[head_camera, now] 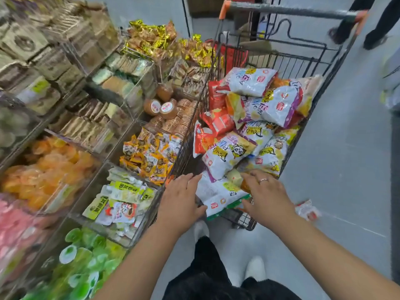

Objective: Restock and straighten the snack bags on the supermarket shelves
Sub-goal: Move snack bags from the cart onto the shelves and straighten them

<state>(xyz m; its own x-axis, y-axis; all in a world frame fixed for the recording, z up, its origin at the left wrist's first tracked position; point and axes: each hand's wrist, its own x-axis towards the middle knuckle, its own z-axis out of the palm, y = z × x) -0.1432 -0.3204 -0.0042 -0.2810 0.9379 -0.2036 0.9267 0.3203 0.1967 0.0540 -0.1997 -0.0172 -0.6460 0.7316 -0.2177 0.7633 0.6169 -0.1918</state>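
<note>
A black wire shopping cart [311, 68] stands in the aisle, heaped with white-and-yellow and red snack bags [266, 105]. At its near end a white snack bag [218, 195] with a green lower edge sticks out over the cart rim. My left hand [181, 198] lies against the bag's left side, fingers straight and thumb at its lower corner. My right hand [264, 195], wearing a ring, spreads over the bag's right side and a yellow bag beneath, thumb touching the green edge. Neither hand is curled round the bag.
Shelves on the left hold clear bins of small packets [149, 152], white-and-green packs [121, 202], orange jellies [45, 169], green jellies [86, 256] and biscuits [175, 118]. A loose red-and-white packet [307, 210] lies on the grey floor at right. Another person's legs [357, 20] stand beyond the cart handle.
</note>
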